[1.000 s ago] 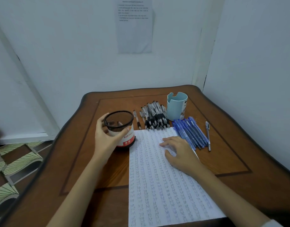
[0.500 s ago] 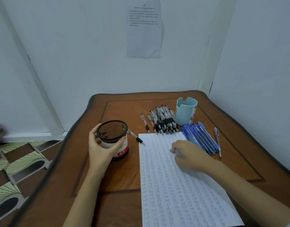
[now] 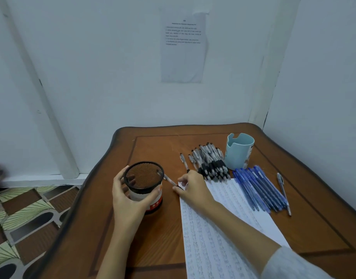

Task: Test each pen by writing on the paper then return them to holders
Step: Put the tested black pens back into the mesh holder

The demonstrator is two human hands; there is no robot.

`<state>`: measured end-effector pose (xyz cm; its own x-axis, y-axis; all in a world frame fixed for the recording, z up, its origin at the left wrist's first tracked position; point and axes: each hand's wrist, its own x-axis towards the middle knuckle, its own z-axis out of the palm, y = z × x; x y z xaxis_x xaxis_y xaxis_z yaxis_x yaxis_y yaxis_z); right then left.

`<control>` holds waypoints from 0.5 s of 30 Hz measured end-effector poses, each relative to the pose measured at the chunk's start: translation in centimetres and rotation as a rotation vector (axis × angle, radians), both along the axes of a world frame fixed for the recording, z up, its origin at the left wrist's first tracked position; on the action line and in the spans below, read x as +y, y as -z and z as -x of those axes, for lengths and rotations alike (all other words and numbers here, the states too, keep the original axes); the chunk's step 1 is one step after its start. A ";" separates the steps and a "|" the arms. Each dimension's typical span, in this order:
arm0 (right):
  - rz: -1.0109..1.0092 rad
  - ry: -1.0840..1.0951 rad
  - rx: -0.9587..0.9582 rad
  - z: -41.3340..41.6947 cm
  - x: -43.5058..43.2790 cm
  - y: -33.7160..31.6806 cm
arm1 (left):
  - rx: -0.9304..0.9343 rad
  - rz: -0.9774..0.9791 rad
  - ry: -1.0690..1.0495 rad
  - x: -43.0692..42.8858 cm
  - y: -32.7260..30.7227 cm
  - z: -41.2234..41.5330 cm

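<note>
My left hand (image 3: 127, 200) grips a black mesh pen holder (image 3: 144, 178) with a red and white label, standing on the table's left part. Beside the holder lies a black-grip pen (image 3: 170, 180), and my right hand (image 3: 193, 187) pinches its dark end at the top left corner of the written-on paper (image 3: 219, 234). Behind the paper lie a heap of black pens (image 3: 210, 161) and a row of blue pens (image 3: 257, 190). A light blue holder (image 3: 239, 151) stands at the back right.
The wooden table (image 3: 317, 224) stands in a corner between two white walls. One single pen (image 3: 283, 193) lies right of the blue row. Another lone pen (image 3: 184, 162) lies left of the black heap. Patterned floor tiles show beyond the table's left edge.
My right hand moved left off the middle of the paper to the pen beside the mesh holder and took hold of it. The left hand stayed on the holder.
</note>
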<state>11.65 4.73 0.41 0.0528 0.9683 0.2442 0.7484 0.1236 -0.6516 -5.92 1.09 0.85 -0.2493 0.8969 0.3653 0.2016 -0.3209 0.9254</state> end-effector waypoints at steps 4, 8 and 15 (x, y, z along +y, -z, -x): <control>-0.079 0.098 0.019 -0.4 1.1 0.0 | -0.009 -0.004 0.001 0.2 0.0 -0.1; -0.167 0.184 -0.226 -0.7 2.4 -0.3 | 0.010 -0.010 0.008 0.3 -0.1 -0.4; -0.015 0.206 -0.459 0.5 3.9 -0.6 | 0.007 -0.019 0.021 0.3 -0.3 -0.5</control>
